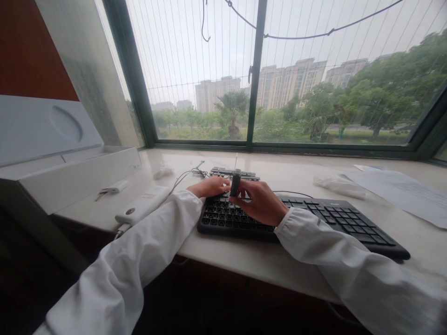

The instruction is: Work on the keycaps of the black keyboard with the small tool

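Observation:
A black keyboard (352,218) lies on the pale table. Its keycaps are off over much of the left part, baring the key sockets, while the right part has caps on. My right hand (260,200) is above the bare sockets, its thumb and fingers closed on a small dark-handled tool (236,183) held upright, with a thin pale rod pointing up. At the keyboard's back left edge rests my left hand (211,186), fingers curled together; what they hold, if anything, is hidden. Loose black keycaps (249,176) sit in rows just behind the keyboard.
Left of the keyboard lies a white power bank (143,204) with a cable plugged in. Beyond it are a small white object with keys (113,188) and an open white box (87,172). Paper sheets (401,188) and a clear plastic bag (338,186) lie right. A window stands behind.

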`<state>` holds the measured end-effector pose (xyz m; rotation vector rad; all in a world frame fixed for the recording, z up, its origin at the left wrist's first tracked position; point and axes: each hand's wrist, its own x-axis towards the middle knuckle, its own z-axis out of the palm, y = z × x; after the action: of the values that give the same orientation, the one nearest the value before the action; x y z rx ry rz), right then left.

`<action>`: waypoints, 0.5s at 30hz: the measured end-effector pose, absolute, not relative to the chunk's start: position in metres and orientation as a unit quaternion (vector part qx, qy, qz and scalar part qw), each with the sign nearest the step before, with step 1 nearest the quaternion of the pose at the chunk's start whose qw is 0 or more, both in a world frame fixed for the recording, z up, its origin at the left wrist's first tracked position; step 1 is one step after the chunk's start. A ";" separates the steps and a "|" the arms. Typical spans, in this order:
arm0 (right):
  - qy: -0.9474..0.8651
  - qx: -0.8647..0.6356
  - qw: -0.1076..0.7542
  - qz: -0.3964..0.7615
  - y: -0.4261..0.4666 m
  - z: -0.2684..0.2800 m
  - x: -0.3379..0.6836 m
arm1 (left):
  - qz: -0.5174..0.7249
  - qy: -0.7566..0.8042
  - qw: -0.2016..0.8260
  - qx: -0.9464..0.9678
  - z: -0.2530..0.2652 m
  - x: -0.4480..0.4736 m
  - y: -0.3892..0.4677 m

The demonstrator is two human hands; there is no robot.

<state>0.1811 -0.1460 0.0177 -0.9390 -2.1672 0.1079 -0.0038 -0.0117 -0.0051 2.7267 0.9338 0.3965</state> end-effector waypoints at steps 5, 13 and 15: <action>-0.856 -0.369 0.360 0.052 -0.136 0.009 0.187 | 0.131 0.336 0.114 0.926 -0.006 -0.004 -0.011; -0.874 -0.339 0.343 0.051 -0.134 0.005 0.186 | 0.128 0.318 0.137 0.929 -0.004 -0.004 -0.012; -0.883 -0.325 0.336 0.034 -0.133 0.005 0.187 | 0.131 0.318 0.139 0.929 -0.003 -0.004 -0.014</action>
<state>0.1869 -0.1327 0.0051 -0.8461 -2.3033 0.0875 -0.0037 -0.0140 -0.0033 2.6855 0.9181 0.3799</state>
